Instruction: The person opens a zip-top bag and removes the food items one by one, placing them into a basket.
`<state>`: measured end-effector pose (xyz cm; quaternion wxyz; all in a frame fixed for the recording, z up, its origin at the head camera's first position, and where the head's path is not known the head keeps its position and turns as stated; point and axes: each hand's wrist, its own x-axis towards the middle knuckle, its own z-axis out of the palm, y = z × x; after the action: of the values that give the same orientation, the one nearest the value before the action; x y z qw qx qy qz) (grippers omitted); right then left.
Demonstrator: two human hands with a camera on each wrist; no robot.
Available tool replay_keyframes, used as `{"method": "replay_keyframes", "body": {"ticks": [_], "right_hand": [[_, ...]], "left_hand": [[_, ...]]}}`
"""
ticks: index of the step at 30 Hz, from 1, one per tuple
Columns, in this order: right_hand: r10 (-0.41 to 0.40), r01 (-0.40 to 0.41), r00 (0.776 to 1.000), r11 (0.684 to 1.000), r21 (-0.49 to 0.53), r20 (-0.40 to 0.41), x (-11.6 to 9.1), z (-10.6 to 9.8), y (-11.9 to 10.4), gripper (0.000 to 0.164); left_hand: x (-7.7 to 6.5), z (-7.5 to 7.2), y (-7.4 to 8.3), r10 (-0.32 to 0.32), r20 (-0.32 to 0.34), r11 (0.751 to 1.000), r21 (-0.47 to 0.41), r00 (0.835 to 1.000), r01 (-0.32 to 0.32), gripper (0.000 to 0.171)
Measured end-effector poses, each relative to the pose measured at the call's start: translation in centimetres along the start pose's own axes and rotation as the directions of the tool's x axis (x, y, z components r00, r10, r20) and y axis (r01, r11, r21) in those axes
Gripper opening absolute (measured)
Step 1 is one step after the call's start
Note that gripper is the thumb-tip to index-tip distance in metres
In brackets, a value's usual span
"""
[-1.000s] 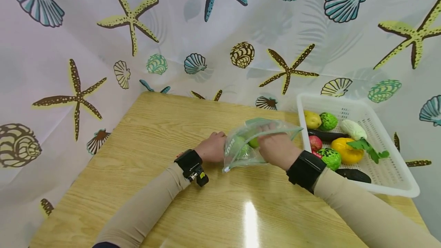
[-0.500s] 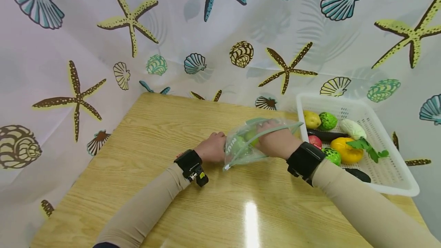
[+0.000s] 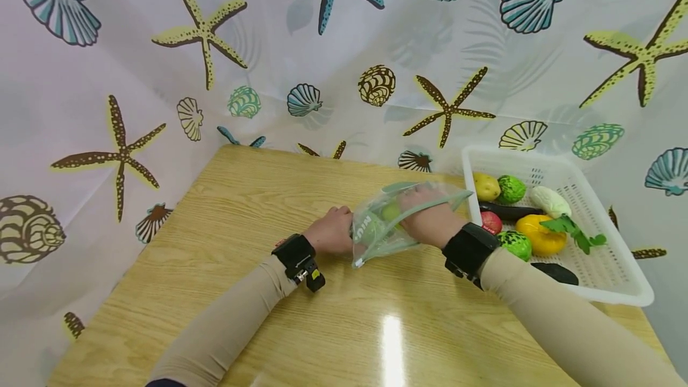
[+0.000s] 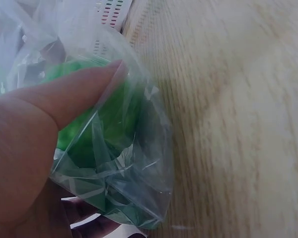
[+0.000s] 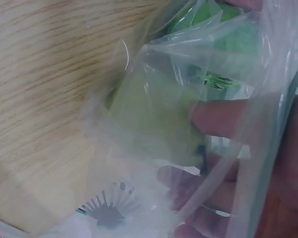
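Note:
A clear zip bag (image 3: 399, 248) lies on the table between the hands, its mouth facing right. My left hand (image 3: 331, 230) grips the bag's closed end; in the left wrist view, the thumb (image 4: 84, 89) lies over a green bumpy fruit (image 4: 109, 121) inside. My right hand (image 3: 427, 214) reaches in through the mouth. In the right wrist view, its thumb (image 5: 221, 117) and fingers hold a yellow-green fruit (image 5: 154, 119) with a dark stem, seen hazily through the plastic. The bag partly hides the right fingertips.
At the right, a white perforated basket (image 3: 626, 261) holds a potato (image 3: 486, 186), an orange-yellow pumpkin (image 3: 537, 236), an eggplant (image 3: 507, 212), green leaves (image 3: 575, 233) and several other items. A shell-patterned curtain (image 3: 344, 64) hangs behind the wooden table (image 3: 258, 196).
My right hand has shifted slightly left, deeper into the bag, and the yellow-green fruit has moved left with it. My left hand has stayed nearly still.

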<state>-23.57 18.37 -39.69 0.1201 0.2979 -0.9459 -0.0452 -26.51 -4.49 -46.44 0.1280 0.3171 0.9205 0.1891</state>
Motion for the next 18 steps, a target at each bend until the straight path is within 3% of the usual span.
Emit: {"method": "replay_keyframes", "body": {"ticks": [8,12,14,18], "right_hand": [[0.009,-0.008,1.000,0.997,0.080,-0.016,-0.3,-0.5,-0.5,0.010],[0.078,-0.077,0.997,0.984,0.161,0.003,-0.7,-1.8,-1.1,0.004],[0.105,-0.105,0.994,0.977,0.187,0.010,-1.0,-2.6,-1.4,0.010],[0.105,-0.095,0.994,0.967,0.236,-0.031,-1.8,-4.3,-2.0,0.010]], "left_hand": [[0.2,0.1,0.0,-0.020,0.005,0.999,0.046,1.000,0.020,0.066],[0.2,0.2,-0.2,-0.010,0.000,0.997,0.073,1.000,0.010,0.062],[0.2,0.3,-0.3,0.004,-0.005,0.997,0.083,1.000,-0.004,0.059],[0.0,0.2,-0.4,0.036,-0.021,0.995,0.096,0.999,-0.034,0.059]]}}
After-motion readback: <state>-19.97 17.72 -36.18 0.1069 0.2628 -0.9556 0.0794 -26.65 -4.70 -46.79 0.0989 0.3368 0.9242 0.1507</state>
